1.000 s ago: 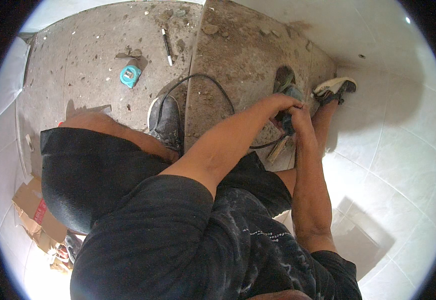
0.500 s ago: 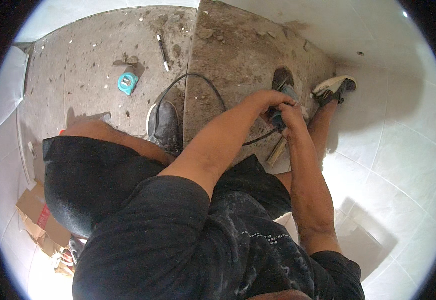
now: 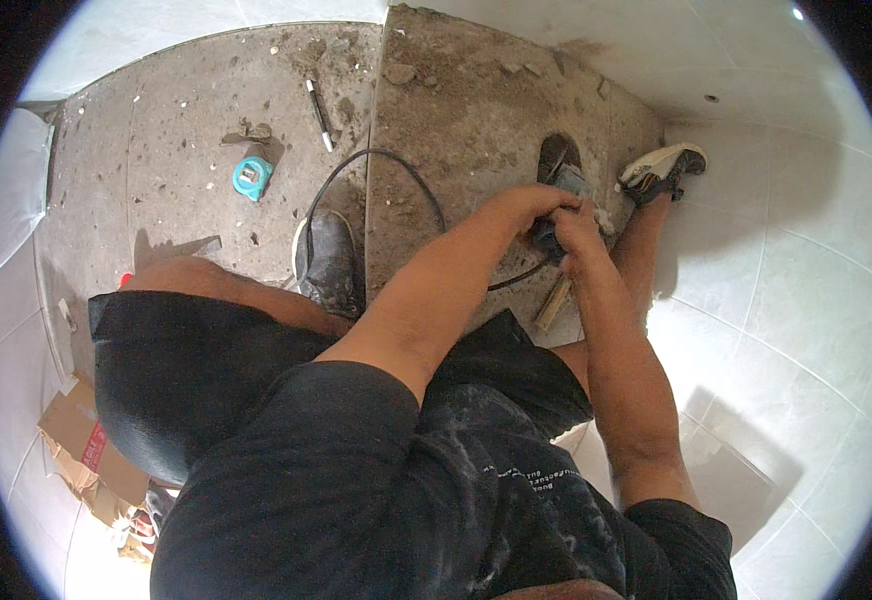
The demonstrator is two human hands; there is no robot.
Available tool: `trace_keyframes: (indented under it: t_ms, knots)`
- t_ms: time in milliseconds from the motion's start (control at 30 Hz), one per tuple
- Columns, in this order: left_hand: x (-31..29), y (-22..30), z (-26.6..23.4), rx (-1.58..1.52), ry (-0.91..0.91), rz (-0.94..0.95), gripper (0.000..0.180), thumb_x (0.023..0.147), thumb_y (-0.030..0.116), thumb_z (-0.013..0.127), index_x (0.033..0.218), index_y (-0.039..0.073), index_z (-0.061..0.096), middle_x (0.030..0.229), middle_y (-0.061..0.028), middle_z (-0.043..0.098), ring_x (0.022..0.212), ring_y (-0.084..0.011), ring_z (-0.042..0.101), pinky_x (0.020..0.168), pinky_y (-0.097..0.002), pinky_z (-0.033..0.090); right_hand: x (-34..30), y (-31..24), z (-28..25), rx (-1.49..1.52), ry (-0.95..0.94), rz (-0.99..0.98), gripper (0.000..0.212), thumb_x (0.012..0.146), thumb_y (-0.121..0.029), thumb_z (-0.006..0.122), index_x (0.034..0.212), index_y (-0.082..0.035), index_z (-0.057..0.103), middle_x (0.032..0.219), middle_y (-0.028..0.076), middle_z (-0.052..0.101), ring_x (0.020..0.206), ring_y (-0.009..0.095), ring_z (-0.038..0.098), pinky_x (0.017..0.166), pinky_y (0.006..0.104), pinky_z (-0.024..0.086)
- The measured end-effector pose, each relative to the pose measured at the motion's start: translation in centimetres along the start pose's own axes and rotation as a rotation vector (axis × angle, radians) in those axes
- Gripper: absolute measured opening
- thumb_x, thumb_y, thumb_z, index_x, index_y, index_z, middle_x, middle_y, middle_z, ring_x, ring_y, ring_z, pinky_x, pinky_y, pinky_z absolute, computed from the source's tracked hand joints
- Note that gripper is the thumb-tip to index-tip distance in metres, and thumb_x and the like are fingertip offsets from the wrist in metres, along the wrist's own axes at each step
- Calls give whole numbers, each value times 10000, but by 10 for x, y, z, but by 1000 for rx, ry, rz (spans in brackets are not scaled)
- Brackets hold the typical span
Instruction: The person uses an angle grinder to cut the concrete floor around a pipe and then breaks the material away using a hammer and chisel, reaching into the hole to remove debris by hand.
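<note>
Both my hands are closed around a corded power tool [image 3: 548, 240], dark with a blue-grey part, held low between my legs at the right. My left hand [image 3: 546, 203] reaches across onto its upper side, fingers wrapped round it. Close against it, my right hand [image 3: 578, 235] grips the tool from the right. Its black cord [image 3: 411, 165] loops up and left over the dusty floor. Beyond my hands the tool's grey front part [image 3: 568, 180] shows beside a dark rounded shape [image 3: 559, 153]. My fingers hide much of the body, and its exact kind is unclear.
A turquoise tape measure [image 3: 252, 178] and a black-and-white marker [image 3: 319, 116] lie on the dirty floor [image 3: 186, 130]. A wood strip [image 3: 553, 305] is below my hands. My shoes [image 3: 328, 262] flank the cord and tool. Tiled wall [image 3: 806, 270] rises right; an opened cardboard box [image 3: 81, 440] stands lower left.
Both hands stay closed on the tool, with only a slight shift. The whole view has moved a little; floor items keep their places.
</note>
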State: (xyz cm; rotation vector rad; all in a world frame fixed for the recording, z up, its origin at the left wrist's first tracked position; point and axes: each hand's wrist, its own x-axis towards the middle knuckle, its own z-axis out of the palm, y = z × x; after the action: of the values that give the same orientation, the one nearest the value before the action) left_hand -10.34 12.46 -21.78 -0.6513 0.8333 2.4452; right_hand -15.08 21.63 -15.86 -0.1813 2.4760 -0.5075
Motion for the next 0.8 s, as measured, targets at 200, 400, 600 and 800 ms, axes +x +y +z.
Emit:
trace_keyframes:
  t_ms: [200, 400, 600, 800]
  knots:
    - [3, 11, -5, -40, 77, 56, 546, 865, 497, 645, 1254, 117, 594, 1253, -172, 605, 1070, -342, 618, 760, -552, 535, 37, -11, -8, 45, -193, -4, 751, 812, -163, 634, 1449, 20, 280, 1238, 259, 564, 1042, 355, 633, 742, 492, 554]
    - [4, 13, -17, -55, -35, 78, 660, 815, 609, 643, 1271, 138, 569, 1234, -139, 628, 1041, -382, 613, 818, -630, 454, 13, -48, -8, -8, -222, 111, 659, 825, -170, 629, 1407, -16, 360, 1137, 218, 616, 927, 327, 665, 630, 469, 545]
    - [27, -10, -20, -75, 56, 79, 715, 801, 646, 632, 1291, 132, 556, 1252, -164, 615, 1071, -421, 592, 814, -673, 420, -5, -32, 9, 31, -70, -16, 799, 819, -197, 610, 1496, -57, 211, 1370, 251, 463, 1216, 362, 521, 846, 471, 499]
    - [51, -20, -19, -87, 101, 70, 739, 784, 645, 641, 1290, 115, 554, 1191, -186, 642, 1028, -429, 608, 821, -636, 437, -31, -45, -3, -77, -105, 36, 928, 787, -237, 633, 1542, -97, 112, 1477, 253, 365, 1329, 392, 411, 946, 509, 449]
